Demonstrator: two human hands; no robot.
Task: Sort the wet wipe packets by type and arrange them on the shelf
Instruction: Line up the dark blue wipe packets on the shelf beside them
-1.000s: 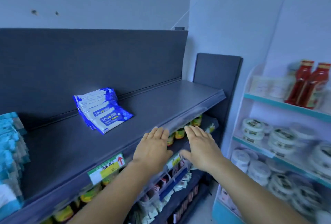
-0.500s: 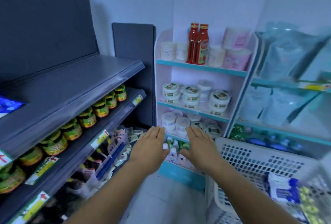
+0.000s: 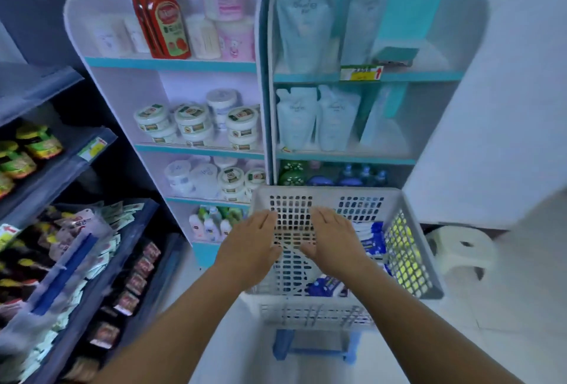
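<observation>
Wet wipe packets (image 3: 371, 238) are lying loose inside the white perforated basket (image 3: 325, 196), blue-and-white ones against the far right side and another blue one (image 3: 326, 287) near the front; something yellow-green is showing through the right wall, too blurred to name. The basket is sitting on a blue stool (image 3: 316, 343) in front of the white-and-teal shelves (image 3: 171, 63).

Handling, as judged: soft film packs — light, floppy, probably slick, not fragile. Best taken flat across the broad face, thumb under and fingers over, several stacked at once if the type matches.

Left hand (image 3: 250, 250) and right hand (image 3: 333, 241) are hovering side by side over the basket's near half, palms down, fingers straight and together — both released, gripping nothing, not touching any packet.
</observation>
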